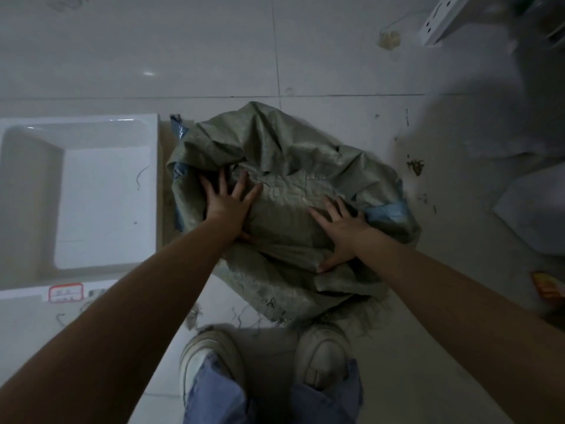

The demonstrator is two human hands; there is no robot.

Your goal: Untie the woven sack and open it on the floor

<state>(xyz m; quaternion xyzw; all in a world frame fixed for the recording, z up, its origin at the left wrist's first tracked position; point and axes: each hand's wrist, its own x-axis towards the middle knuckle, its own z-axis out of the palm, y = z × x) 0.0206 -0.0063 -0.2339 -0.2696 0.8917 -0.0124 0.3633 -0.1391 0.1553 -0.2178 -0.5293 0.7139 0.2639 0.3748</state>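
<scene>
White basin (76, 191) lies at nine o'clock, its edge near the grey-green woven sack (284, 166) at centre on the tiled floor (214, 50), left hand (227, 203) and right hand (342, 231) pressed flat, fingers spread, gripping nothing, bare tile from eleven to one o'clock.

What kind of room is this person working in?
Probably a storeroom or a room being fitted out, though I can't be sure. A glossy white ceramic basin with a red-bordered label sits on the pale tiled floor, beside a crumpled grey-green woven sack, with debris scattered around.
</scene>
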